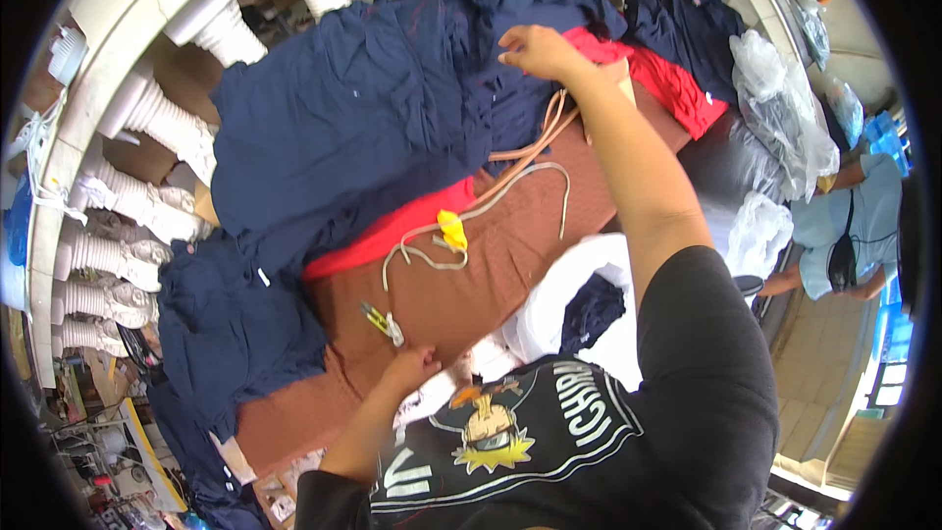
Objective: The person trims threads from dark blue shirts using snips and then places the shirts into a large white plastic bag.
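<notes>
My right hand (542,51) reaches far out over a pile of navy garments (343,108), its thumb and fingers bent and a little apart. Nothing distinct shows between them. Close to my body, my left hand (414,365) hovers by the near edge of the brown-covered table (471,304), fingers curled in; what they hold, if anything, is hidden. Just beyond it lie yellow-green thread snips (381,322). A pale cord (564,191) with a yellow piece (452,230) runs across the brown cover. Red cloth (392,226) shows under the navy pile.
White ribbed columns (137,191) line the left and far side. A white bag (579,285) with dark cloth inside stands by my right side. Clear plastic bags (775,108) and a red garment (677,88) are at the right. Another person (844,226) is farther right.
</notes>
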The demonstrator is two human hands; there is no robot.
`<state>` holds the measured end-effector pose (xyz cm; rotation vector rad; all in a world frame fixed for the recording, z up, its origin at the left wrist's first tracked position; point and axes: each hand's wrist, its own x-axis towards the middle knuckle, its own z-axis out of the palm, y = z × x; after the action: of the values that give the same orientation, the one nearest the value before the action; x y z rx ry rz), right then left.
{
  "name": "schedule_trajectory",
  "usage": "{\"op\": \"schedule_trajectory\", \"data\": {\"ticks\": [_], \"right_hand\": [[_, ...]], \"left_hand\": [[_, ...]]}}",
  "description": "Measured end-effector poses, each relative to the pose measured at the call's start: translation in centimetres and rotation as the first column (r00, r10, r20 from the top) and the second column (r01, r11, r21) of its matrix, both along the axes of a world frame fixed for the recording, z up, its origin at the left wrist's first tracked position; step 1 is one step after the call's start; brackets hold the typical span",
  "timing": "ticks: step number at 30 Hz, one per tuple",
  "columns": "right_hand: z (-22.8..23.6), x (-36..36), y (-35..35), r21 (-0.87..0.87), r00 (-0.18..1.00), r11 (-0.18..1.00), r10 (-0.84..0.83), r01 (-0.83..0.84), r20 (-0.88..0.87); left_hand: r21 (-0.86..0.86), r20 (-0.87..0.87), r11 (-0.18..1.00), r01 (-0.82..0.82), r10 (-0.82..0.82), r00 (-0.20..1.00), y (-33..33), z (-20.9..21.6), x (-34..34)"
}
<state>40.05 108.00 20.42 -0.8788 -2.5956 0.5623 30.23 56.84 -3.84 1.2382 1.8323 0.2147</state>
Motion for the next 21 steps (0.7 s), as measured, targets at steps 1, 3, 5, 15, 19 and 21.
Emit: {"op": "schedule_trajectory", "data": {"ticks": [1, 3, 5, 15, 19, 21], "right_hand": [[-0.1, 0.9, -1.3, -0.029, 1.0, 0.999, 0.028, -0.028, -0.014], [-0.8, 3.2, -3.7, -0.069, 0.998, 0.996, 0.047, -0.051, -0.052], [-3.7, 7.4, -5.5, -0.104, 0.998, 0.995, -0.02, 0.013, -0.06], [-21.3, 34.4, -25.6, -0.296, 0.797, 0.763, -0.438, 0.574, 0.416], [-21.5, 36.3, -33.0, -0.418, 0.642, 0.488, -0.554, 0.766, 0.53], [-21.3, 36.2, -34.9, -0.432, 0.637, 0.47, -0.527, 0.77, 0.563]], "left_hand": [[0.039, 0.025, 0.998, -0.047, 0.046, 0.999, 0.3, 0.8, 0.3], [0.15, 0.079, 0.983, -0.106, 0.095, 0.992, 1.3, 2.5, 0.1], [0.288, 0.087, 0.956, -0.046, 0.022, 0.996, 3.8, 5.3, -1.1], [0.333, -0.936, 0.626, 0.705, 0.132, 0.325, 22.4, 13.2, -11.0], [0.355, -0.934, 0.678, 0.643, 0.238, 0.265, 27.9, 12.2, -15.3], [0.409, -0.909, 0.669, 0.62, 0.24, 0.341, 27.7, 11.2, -14.9]]}}
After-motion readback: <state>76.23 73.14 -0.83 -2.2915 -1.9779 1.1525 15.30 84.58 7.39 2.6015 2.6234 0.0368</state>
